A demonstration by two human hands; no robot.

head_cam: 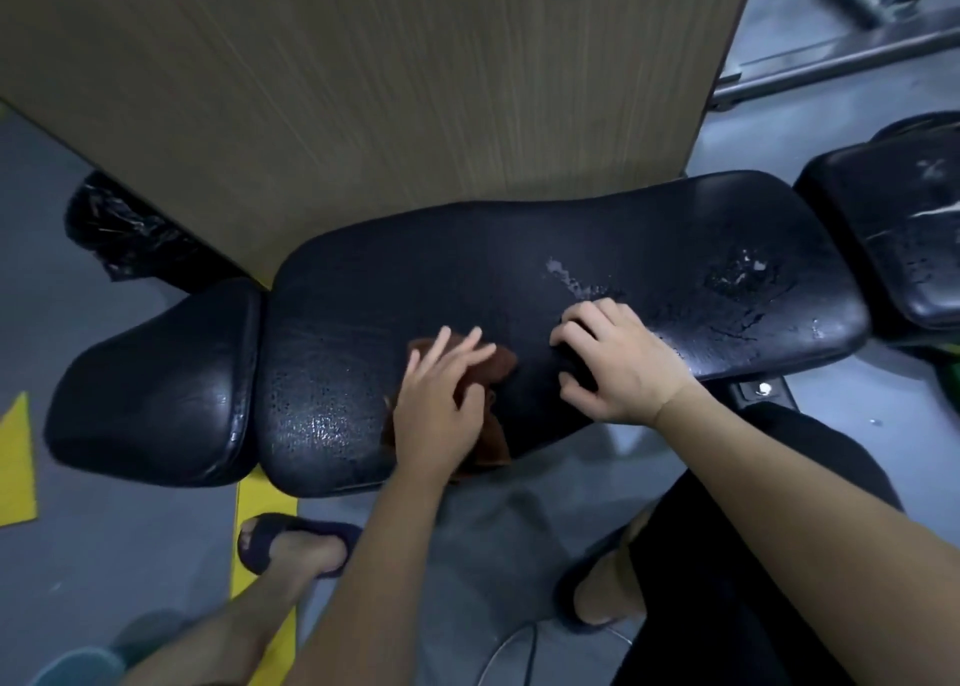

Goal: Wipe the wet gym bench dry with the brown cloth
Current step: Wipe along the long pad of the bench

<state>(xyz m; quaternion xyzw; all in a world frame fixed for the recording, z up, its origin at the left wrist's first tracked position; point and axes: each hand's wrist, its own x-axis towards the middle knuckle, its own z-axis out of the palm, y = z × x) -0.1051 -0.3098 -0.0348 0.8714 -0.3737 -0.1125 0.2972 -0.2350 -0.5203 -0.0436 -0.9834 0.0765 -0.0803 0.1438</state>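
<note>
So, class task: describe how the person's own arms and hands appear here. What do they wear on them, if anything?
Both arms are bare from the frame's lower edge to the wrist: no sleeves show. The left hand and right hand wear no gloves, and no rings, watch or wristband can be seen. The fingers of the left hand are slightly motion-blurred. No markings show on either forearm.

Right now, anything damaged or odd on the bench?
Yes. The bench pad has a cracked, peeling patch toward its right end, and a puddle sits just beyond the right hand, not yet wiped.
</note>
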